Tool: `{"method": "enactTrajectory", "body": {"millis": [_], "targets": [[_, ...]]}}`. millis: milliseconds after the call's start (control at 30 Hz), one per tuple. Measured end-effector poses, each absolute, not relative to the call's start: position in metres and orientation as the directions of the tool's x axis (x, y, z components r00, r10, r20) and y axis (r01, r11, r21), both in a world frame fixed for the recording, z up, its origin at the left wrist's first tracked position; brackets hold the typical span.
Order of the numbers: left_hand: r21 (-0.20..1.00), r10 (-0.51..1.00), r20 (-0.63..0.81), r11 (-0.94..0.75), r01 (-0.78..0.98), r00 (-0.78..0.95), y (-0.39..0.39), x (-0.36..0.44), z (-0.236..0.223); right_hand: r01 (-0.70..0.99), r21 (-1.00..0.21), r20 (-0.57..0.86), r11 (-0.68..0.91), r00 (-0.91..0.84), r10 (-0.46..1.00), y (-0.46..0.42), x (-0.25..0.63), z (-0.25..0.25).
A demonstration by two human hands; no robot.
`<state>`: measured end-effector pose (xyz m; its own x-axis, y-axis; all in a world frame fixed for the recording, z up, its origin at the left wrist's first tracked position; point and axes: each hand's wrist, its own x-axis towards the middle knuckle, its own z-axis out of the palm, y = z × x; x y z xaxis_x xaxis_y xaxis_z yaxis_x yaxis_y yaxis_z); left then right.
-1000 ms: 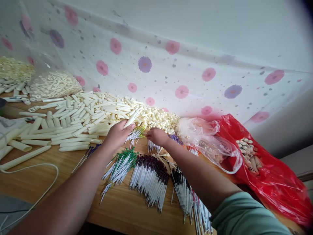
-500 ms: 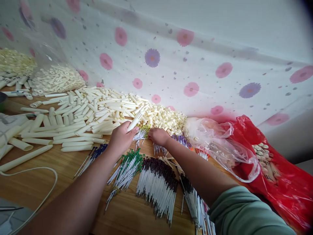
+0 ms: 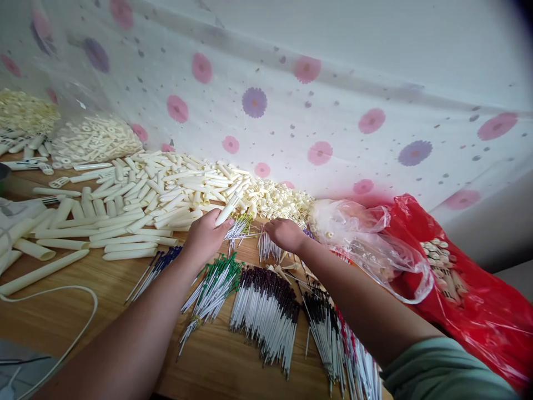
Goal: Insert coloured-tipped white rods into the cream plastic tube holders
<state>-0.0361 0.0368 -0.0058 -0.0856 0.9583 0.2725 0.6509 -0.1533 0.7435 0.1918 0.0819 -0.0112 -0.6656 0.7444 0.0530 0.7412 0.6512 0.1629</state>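
My left hand is closed round a cream pen barrel that tilts up to the right. Just right of it lie yellow-tipped pen refills. Over the purple-tipped refills is my right hand, its fingers pinched together; what they hold, if anything, is hidden. Below my hands, refills are laid out in bunches by colour: blue-tipped, green-tipped, dark brown-tipped, black-tipped and red-tipped.
A heap of cream barrels spreads left and behind, with small slotted cream parts beside it. A clear bag of parts stands back left. A clear bag and a red bag lie right. A white cord curves at left.
My right hand has moved right, from beside the yellow-tipped refills to over the purple-tipped ones. My left hand stays almost in place with the pen barrel.
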Motion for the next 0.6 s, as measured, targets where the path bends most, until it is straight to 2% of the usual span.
{"method": "enactTrajectory", "body": {"millis": [167, 267, 333, 400, 433, 500, 533, 600], "targets": [[0.747, 0.971, 0.222, -0.228, 0.625, 0.088, 0.031, -0.028, -0.010, 0.748, -0.052, 0.191, 0.662, -0.643, 0.742, 0.039, 0.214, 0.011], [0.856, 0.944, 0.112, -0.250, 0.452, 0.309, 0.019, -0.014, -0.008, 0.711, -0.256, 0.285, 0.655, -0.592, 0.754, 0.010, 0.218, 0.013], [0.933, 0.883, 0.025, -0.188, 0.306, 0.468, 0.010, -0.005, -0.005, 0.682, -0.364, 0.336, 0.634, -0.539, 0.773, -0.007, 0.218, 0.009], [0.967, 0.837, -0.017, -0.125, 0.220, 0.547, 0.002, 0.002, -0.003, 0.631, -0.508, 0.387, 0.585, -0.440, 0.810, -0.020, 0.215, 0.002], [0.975, 0.830, -0.020, -0.108, 0.196, 0.557, -0.001, 0.004, -0.002, 0.561, -0.627, 0.403, 0.541, -0.360, 0.841, -0.026, 0.213, -0.002], [0.981, 0.836, -0.017, -0.091, 0.169, 0.549, -0.005, 0.007, -0.001, 0.281, -0.872, 0.365, 0.401, -0.172, 0.915, -0.034, 0.208, -0.008], [0.984, 0.844, -0.017, -0.082, 0.160, 0.536, -0.006, 0.008, -0.001, 0.103, -0.941, 0.312, 0.321, -0.093, 0.945, -0.037, 0.205, -0.011], [0.986, 0.857, -0.024, -0.063, 0.153, 0.514, -0.007, 0.009, -0.002, -0.159, -0.965, 0.213, 0.209, -0.010, 0.977, -0.042, 0.199, -0.013]]}}
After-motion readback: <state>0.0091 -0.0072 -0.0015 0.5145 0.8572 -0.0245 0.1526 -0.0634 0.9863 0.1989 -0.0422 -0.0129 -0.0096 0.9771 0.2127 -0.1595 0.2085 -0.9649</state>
